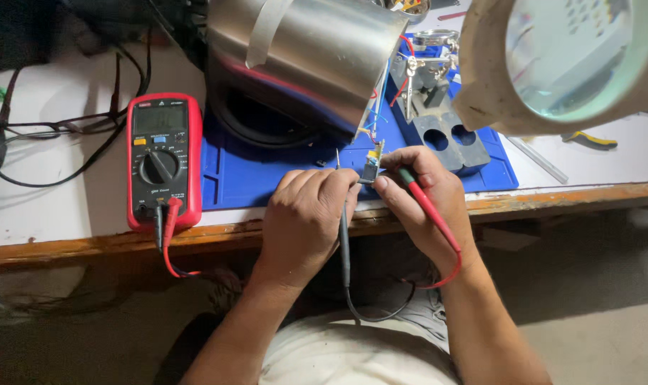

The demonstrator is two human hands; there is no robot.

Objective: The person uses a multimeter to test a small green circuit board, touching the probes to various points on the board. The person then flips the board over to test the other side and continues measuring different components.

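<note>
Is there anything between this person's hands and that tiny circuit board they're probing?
Nothing visible. The left hand and right hand both meet at the small circuit board, fingertips on it, with the black probe and red probe held alongside.

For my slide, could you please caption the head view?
Two bare hands press black and red probes onto a small circuit board.

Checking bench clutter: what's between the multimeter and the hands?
Head view: only bare blue mat and table edge between the multimeter and the left hand; the right hand lies beyond.
</note>
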